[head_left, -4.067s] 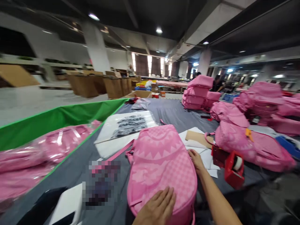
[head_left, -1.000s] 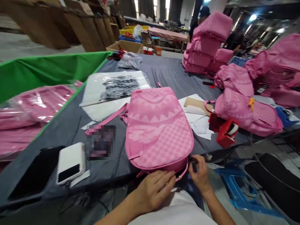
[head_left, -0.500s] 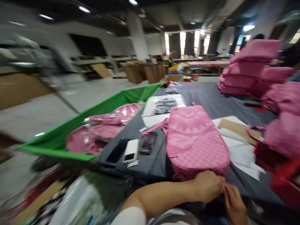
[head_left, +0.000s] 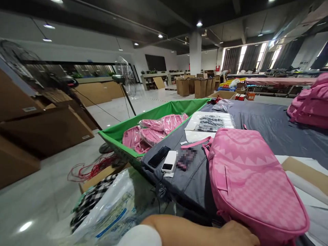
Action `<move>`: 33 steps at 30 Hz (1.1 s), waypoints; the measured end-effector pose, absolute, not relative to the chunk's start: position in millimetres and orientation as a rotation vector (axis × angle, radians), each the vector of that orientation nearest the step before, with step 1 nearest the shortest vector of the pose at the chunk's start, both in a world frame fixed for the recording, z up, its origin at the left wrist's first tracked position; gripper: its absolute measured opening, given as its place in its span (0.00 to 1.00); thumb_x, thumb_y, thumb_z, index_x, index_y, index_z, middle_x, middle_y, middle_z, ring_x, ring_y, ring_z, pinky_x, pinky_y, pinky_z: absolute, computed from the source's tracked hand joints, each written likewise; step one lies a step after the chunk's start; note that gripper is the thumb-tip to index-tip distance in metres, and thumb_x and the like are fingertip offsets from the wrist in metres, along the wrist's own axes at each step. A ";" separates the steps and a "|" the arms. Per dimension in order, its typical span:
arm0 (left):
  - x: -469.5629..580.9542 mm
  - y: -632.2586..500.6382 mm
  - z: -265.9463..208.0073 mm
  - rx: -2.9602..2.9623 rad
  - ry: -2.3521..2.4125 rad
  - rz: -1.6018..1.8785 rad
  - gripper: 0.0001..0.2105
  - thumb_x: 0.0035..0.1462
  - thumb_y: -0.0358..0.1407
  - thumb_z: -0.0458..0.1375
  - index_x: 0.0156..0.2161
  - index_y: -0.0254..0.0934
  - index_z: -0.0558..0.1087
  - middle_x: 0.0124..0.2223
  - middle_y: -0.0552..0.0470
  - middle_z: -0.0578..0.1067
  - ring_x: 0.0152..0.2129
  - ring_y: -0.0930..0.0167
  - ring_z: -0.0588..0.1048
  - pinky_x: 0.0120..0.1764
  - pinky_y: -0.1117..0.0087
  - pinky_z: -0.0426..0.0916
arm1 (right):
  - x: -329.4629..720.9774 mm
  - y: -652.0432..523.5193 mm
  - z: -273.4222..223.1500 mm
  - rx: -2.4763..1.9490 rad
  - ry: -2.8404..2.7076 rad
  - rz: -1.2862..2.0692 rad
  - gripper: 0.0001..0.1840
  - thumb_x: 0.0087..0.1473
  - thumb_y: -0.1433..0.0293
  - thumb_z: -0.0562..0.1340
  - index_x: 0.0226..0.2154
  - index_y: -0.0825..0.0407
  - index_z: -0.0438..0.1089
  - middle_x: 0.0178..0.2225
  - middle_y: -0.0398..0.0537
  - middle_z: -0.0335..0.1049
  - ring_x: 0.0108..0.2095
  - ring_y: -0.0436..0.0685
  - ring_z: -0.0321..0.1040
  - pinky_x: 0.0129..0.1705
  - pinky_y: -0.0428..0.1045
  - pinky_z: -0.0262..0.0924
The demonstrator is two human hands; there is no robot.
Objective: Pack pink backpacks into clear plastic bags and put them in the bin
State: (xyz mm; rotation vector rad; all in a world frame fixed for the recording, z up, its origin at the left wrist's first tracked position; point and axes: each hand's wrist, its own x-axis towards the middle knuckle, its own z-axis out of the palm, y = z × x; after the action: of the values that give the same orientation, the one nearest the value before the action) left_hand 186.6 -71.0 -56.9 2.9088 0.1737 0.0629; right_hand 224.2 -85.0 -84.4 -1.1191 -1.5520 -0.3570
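A pink backpack [head_left: 258, 181] with a checked and zigzag pattern lies flat on the dark-covered table, its bottom end toward me. At that end my left hand [head_left: 239, 234] has its fingers curled against the backpack's lower edge; the fingertips are partly cut off by the frame. My right hand is out of the picture. Left of the backpack, a pink strap [head_left: 196, 142] trails over the table. Beside it lie a white power bank [head_left: 169, 161], a black phone [head_left: 159, 156] and a blurred-out item [head_left: 186, 159].
Left of the table stands a green-rimmed bin [head_left: 119, 141] holding bagged pink goods [head_left: 151, 133]. A printed white bag [head_left: 211, 122] lies behind the backpack, papers [head_left: 307, 191] to its right. More pink bags [head_left: 311, 102] are stacked at far right. Plastic sacks [head_left: 115, 212] sit below.
The view has swung left and come closer to the table, so the backpack appears larger and farther right. My right hand, earlier beside the left at the backpack's bottom, has left the view.
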 end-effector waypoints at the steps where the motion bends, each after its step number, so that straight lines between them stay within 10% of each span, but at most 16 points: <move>1: 173.9 -70.5 -61.2 2.913 0.153 0.176 0.09 0.65 0.40 0.60 0.44 0.37 0.76 0.34 0.52 0.79 0.26 0.73 0.75 0.17 0.72 0.58 | 211.8 -87.3 -92.8 -1.089 -1.490 -0.364 0.26 0.52 0.59 0.62 0.06 0.40 0.62 0.09 0.56 0.56 0.25 0.76 0.67 0.25 0.69 0.54; 11: 135.1 -66.6 -39.5 2.623 0.241 0.769 0.15 0.69 0.45 0.55 0.41 0.35 0.76 0.32 0.52 0.75 0.28 0.73 0.71 0.28 0.70 0.61 | 267.6 -156.9 -101.2 -1.338 -1.524 0.088 0.13 0.58 0.71 0.62 0.23 0.45 0.71 0.13 0.40 0.59 0.12 0.55 0.56 0.11 0.52 0.55; 15: 118.9 -58.4 -34.0 2.503 0.344 0.745 0.19 0.70 0.46 0.54 0.32 0.35 0.74 0.27 0.55 0.71 0.23 0.75 0.67 0.25 0.70 0.53 | 287.7 -195.9 -62.7 -1.474 -1.542 -0.188 0.02 0.60 0.72 0.65 0.37 0.50 0.73 0.22 0.41 0.70 0.19 0.50 0.67 0.21 0.45 0.66; 19: 119.1 -60.9 -28.8 2.398 0.380 0.834 0.21 0.70 0.42 0.55 0.25 0.35 0.69 0.22 0.58 0.65 0.18 0.78 0.60 0.23 0.71 0.48 | 293.0 -191.5 -24.5 -1.464 -1.693 -0.581 0.16 0.59 0.73 0.67 0.50 0.47 0.74 0.34 0.48 0.76 0.32 0.52 0.75 0.33 0.46 0.72; 33: 106.7 -60.4 14.0 2.483 0.175 1.053 0.17 0.69 0.37 0.56 0.26 0.37 0.68 0.20 0.59 0.64 0.16 0.78 0.61 0.21 0.71 0.53 | 372.3 -172.4 -22.1 -1.574 -1.705 -0.429 0.09 0.64 0.63 0.64 0.43 0.48 0.77 0.35 0.49 0.76 0.33 0.52 0.74 0.33 0.47 0.70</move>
State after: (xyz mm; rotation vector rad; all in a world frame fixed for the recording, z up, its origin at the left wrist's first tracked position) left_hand 106.7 -60.4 14.0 2.4834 0.1753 1.0527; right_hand 372.3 -172.4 -22.1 -1.5738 -1.7052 -0.4294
